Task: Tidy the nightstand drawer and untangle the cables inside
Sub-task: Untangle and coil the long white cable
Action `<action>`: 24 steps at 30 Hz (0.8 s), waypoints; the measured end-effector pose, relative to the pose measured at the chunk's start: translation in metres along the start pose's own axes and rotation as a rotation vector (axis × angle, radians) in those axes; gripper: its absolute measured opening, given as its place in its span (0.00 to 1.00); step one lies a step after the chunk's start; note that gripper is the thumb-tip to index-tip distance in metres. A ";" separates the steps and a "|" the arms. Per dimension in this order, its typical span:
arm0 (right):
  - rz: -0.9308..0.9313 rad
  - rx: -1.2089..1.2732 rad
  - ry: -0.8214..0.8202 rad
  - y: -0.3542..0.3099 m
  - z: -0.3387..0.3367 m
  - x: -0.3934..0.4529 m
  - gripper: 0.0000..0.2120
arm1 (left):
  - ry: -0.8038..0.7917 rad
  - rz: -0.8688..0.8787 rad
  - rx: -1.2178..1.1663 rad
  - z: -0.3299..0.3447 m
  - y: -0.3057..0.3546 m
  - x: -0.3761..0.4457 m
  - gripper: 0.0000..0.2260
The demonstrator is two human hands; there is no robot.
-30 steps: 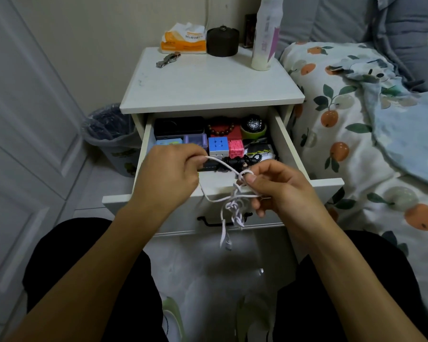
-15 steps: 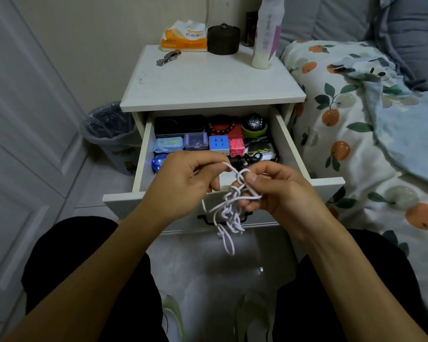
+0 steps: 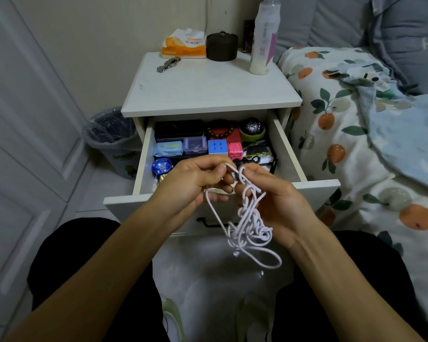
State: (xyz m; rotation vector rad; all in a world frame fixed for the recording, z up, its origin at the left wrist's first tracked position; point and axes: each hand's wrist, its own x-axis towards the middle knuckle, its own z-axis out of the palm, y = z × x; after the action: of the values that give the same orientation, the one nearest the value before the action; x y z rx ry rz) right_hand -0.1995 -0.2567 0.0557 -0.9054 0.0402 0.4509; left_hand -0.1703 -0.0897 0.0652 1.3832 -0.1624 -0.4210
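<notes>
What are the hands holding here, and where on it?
Both hold the white cable: left hand pinches its upper strand, right hand grips the tangled bundle.

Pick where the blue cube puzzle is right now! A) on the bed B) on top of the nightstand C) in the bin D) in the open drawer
D: the cube sits in the open drawer, between a purple box and a pink block, behind the hands working the white cable.
</notes>
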 end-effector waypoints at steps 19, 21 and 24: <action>-0.337 -0.786 0.231 0.001 -0.013 -0.004 0.05 | 0.492 -0.012 0.168 -0.011 0.000 0.001 0.11; -0.342 -0.896 0.286 0.002 -0.015 -0.003 0.06 | 0.493 -0.031 0.177 -0.012 0.000 0.001 0.13; -0.451 -1.224 0.404 0.007 -0.018 -0.001 0.07 | 0.522 -0.027 0.251 -0.010 -0.004 0.001 0.16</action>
State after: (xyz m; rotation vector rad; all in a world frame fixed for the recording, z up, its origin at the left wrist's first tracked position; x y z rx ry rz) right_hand -0.2001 -0.2673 0.0397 -2.1408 -0.0843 -0.2070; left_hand -0.1666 -0.0818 0.0594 1.6986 0.2398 -0.0512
